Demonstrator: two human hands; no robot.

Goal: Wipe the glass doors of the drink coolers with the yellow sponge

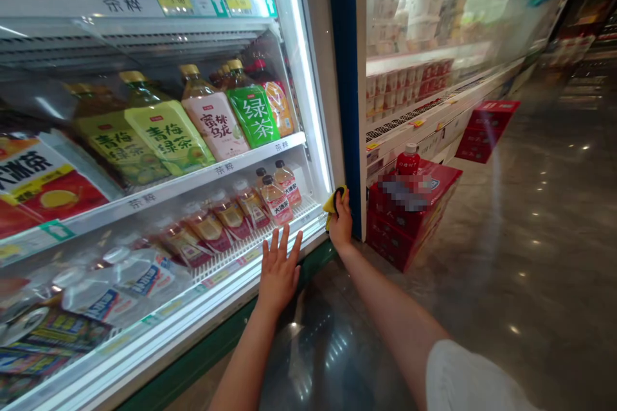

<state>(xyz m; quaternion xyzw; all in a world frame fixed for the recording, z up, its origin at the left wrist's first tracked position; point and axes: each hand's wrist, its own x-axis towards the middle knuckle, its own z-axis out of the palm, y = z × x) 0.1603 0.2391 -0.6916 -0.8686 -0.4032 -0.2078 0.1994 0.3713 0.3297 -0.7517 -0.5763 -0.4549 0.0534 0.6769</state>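
My right hand (pixel 341 221) is closed around a yellow and black cloth (pixel 333 202), held against the lower right corner of the drinks cooler's frame (pixel 321 87). My left hand (pixel 279 264) has its fingers spread, over the cooler's lit bottom edge near the lowest shelf; whether it touches the edge I cannot tell. Just beyond those fingers stand small pink bottles with black caps (pixel 276 200). Bottles with red-brown contents (pixel 229 215) line the same shelf. On the shelf above are tea bottles with green labels (pixel 253 114) and a pink label (pixel 215 122).
A dark blue post (pixel 348 90) separates this cooler from an open chilled case (pixel 409 77) with stacked cups. Red cartons (pixel 409 225) on the shiny floor (pixel 506 282) carry a red bottle (pixel 408 157). More red boxes (pixel 484 131) stand farther along.
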